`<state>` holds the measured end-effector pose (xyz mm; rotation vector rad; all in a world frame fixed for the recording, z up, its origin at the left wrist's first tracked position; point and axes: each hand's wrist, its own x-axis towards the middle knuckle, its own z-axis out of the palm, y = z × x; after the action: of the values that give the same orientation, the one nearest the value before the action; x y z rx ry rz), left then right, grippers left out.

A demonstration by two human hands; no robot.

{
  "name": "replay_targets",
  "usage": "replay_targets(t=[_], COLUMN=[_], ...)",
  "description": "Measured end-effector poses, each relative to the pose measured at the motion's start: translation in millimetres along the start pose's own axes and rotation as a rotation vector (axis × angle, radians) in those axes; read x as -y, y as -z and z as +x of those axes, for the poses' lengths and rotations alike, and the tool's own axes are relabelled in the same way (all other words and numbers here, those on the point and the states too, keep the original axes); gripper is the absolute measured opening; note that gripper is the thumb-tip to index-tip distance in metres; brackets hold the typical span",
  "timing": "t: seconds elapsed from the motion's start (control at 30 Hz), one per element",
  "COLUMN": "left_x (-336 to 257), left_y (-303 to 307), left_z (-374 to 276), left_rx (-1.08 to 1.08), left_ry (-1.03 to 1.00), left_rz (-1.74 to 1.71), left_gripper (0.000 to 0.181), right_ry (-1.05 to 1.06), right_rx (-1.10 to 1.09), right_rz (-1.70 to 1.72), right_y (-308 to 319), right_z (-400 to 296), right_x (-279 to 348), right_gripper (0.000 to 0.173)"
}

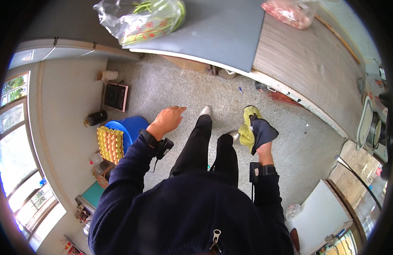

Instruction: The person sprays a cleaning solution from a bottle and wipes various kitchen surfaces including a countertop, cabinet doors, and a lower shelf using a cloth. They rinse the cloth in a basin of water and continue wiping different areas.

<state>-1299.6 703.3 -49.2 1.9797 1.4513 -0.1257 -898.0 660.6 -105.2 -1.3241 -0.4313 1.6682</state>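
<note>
My left hand [167, 121] hangs over the floor at the left of my legs, palm down, with nothing seen in it; its fingers lie near each other with the thumb a little apart. At the right, my right hand [264, 149] grips a bunched cloth with a dark blue part [264, 131] and a yellow-green part [246, 130] that hangs down. The cloth hides most of the fingers. Each wrist wears a dark strap with a small black device.
Ahead stands a table with a grey top [222, 32], bearing greens in a plastic bag [151, 24]. A bag of what looks like meat [292, 12] lies on the wooden top [304, 60]. Left are a blue bucket [135, 126], a tray of eggs [110, 143] and an induction cooker [116, 97].
</note>
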Motion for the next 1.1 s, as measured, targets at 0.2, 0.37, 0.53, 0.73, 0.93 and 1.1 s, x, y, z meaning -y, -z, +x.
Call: replay_targets(t=[0.2, 0.37, 0.53, 0.73, 0.93, 1.1], left_x=[-25.1, -54.1, -91.2, -47.7, 32.3, 65.9], left_y=[-59.4, -104.1, -112.6, -90.6, -71.7, -54.4], left_z=[56.9, 111.9, 105.1, 78.0, 45.0, 16.0], left_rx=[0.064, -0.02, -0.159, 0.098, -0.061, -0.075], left_ry=[0.019, 0.262, -0.016, -0.031, 0.051, 0.119], left_rz=[-0.56, -0.898, -0.51, -0.519, -0.441, -0.439], left_gripper=[0.035, 0.027, 0.026, 0.037, 0.037, 0.037], right_ry=[-0.328, 0.046, -0.021, 0.27, -0.281, -0.411], right_rx=[-0.033, 0.139, -0.134, -0.032, -0.024, 0.108], right_rz=[0.234, -0.379, -0.045, -0.436, 0.229, 0.149], right_y=[57.2, 77.8, 80.6, 42.9, -54.2, -138.7], right_z=[3.9, -22.3, -45.1, -16.2, 23.2, 18.3], right_x=[-38.0, -44.0, -47.9, -51.9, -35.8, -8.5], right_gripper=[0.015, 0.006, 0.006, 0.019, 0.028, 0.03])
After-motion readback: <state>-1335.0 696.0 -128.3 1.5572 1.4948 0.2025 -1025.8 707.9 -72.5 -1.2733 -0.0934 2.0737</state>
